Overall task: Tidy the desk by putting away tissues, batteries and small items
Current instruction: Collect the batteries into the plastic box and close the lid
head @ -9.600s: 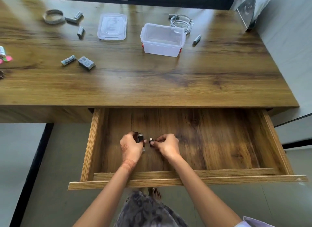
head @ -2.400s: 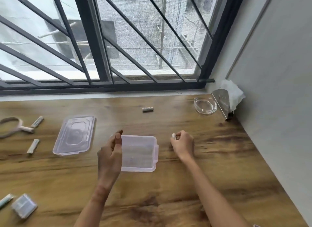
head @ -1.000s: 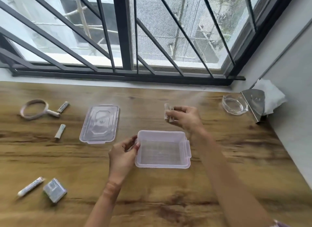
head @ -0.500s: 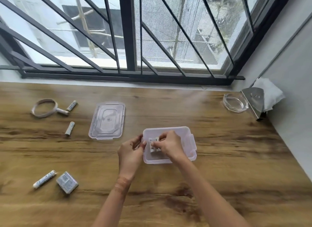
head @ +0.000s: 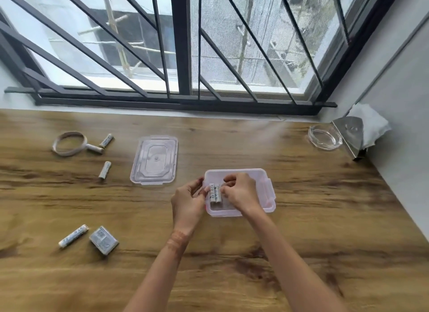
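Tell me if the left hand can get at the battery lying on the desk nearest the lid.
Probably yes, once freed: bare desk lies between the left hand and that battery, with the lid to skirt. For now its fingers seem busy with the two batteries over the container.

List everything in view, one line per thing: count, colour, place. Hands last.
desk: one, brown wood, fills lower frame
window grille: one, black, behind desk
box: one, clear plastic, open, desk centre
lid: one, clear, left of box
held batteries: two, white, side by side over box
loose batteries: three, white, desk's left half
ring with stub handle: one, off-white, far left
flat pack: one, grey, near left
glass dish: one, clear, far right
metal holder: one, silver, right corner
tissue: white, behind holder
left hand: at box's left rim, grip unclear
right hand: pinches held batteries
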Tool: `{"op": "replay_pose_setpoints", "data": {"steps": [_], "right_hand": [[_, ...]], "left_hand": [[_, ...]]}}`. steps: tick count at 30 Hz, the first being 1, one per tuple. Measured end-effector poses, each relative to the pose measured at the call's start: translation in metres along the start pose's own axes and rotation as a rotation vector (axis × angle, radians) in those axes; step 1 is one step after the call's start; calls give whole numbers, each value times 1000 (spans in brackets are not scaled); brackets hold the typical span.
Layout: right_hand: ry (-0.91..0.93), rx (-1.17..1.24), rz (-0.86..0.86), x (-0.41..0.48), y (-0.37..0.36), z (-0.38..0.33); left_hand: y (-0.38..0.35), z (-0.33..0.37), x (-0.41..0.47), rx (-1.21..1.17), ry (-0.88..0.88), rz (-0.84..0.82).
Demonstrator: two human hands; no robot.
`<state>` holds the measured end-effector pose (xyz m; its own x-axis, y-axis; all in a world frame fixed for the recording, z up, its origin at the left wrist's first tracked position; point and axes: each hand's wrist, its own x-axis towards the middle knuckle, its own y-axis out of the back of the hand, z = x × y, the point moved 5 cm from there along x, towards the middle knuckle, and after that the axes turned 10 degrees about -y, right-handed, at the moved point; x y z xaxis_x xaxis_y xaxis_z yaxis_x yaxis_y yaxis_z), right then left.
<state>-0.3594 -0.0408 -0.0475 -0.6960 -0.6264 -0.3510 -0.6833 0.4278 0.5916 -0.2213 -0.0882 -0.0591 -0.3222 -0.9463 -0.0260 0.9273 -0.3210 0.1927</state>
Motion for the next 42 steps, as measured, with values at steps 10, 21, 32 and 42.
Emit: {"op": "replay_pose_setpoints", "data": {"steps": [10,21,32,42], "right_hand": [[261,159,-3,-36,-6,-41],[525,3,-268,-81,-109,-95],[474,-246,-174,-52,-205,-160],[364,-511,0,-45,-243,-182]], "left_hand": [[56,10,-43,136,-14,202],[201,-20,-73,565,15,580],[240,-57,-19,908,38,119],[273,-52,39,807,-107,106]]}}
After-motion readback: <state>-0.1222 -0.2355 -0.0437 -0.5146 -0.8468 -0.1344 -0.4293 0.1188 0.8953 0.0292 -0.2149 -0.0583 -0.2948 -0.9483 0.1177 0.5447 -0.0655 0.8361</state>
